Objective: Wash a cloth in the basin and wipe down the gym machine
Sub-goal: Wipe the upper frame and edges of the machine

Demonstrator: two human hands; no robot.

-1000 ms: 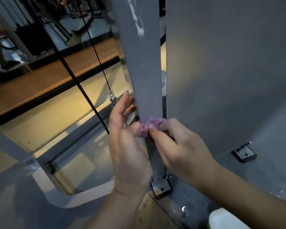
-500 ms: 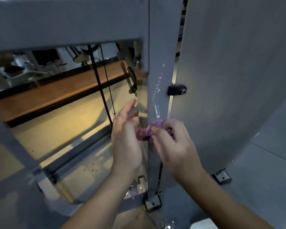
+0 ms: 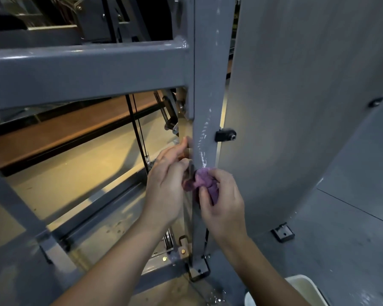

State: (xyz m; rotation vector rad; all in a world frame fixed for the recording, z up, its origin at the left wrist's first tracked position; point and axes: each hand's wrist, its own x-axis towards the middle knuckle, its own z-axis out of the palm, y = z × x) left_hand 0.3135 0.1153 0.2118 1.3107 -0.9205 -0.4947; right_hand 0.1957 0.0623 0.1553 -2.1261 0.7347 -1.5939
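- The right hand (image 3: 222,202) pinches the bunched purple cloth (image 3: 205,184) against the near face of the grey upright post (image 3: 205,107) of the gym machine, fingers curled round the wad. The cloth sits low on the post, below the black knob (image 3: 225,135).
- The left hand (image 3: 167,182) lies on the post's left edge with its fingers fairly straight, fingertips reaching behind the post; whether it also grips a corner of the cloth I cannot tell.
- Risk: those left fingers are near the black cable (image 3: 138,133) and its pulley (image 3: 148,161); if the mechanism shifts, they could get nipped.
- Risk: the cloth is a tight ball, so it probably touches only a narrow strip; the wet streaks above it could stay as smears.
- Risk: a loose grip could drop the cloth onto the wet floor (image 3: 341,239), short of the white basin (image 3: 305,290) at the near right.
- Risk: a trailing edge could snag on the knob during an upward wipe.
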